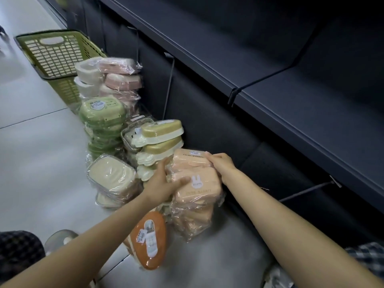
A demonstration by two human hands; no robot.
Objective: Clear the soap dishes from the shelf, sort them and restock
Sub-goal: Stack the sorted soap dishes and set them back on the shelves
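We held the stack of peach soap dishes (194,183) on the floor (41,154), close against the dark shelf unit's base (218,121). Our left hand (164,183) curled round its near-left edge, thumb over the bunny-printed lid; our right hand (220,165) gripped the far-right edge. Yellow-lidded dishes (161,132) touched the stack on its left, with cream (112,175), green (102,113) and pink (122,80) stacks beyond. An orange oval dish (148,238) leaned just in front. Bare floor lay open leftward, before the green basket (54,50).
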